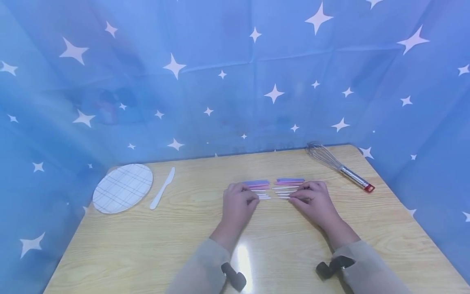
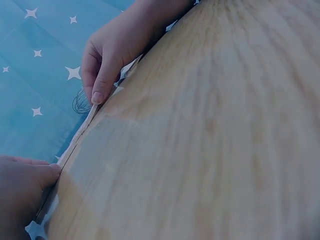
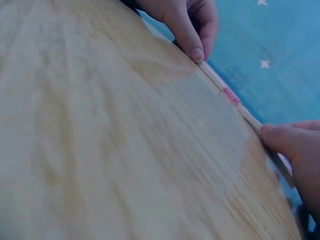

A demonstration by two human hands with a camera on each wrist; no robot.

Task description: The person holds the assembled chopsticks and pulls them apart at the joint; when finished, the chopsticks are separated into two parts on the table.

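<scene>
Two groups of thin sticks lie side by side on the table, a narrow gap between them. Purple sticks [image 1: 257, 182] are at the far side of the left group, then pink, then white. The right group has the same order, with purple sticks [image 1: 291, 180] farthest away. My left hand [image 1: 238, 204] pinches the outer end of the nearest white stick [image 1: 264, 198] of the left group. Opposite it, my right hand [image 1: 317, 206] pinches the nearest white stick [image 1: 284, 197] of the right group. Both hands cover the sticks' outer ends.
A checked oval plate [image 1: 123, 188] lies at the left of the wooden table [image 1: 147, 249], with a white knife [image 1: 163, 188] beside it. Behind my right hand, a wire whisk [image 1: 339, 166] rests near the back right edge. A blue starred curtain [image 1: 205, 90] surrounds the table.
</scene>
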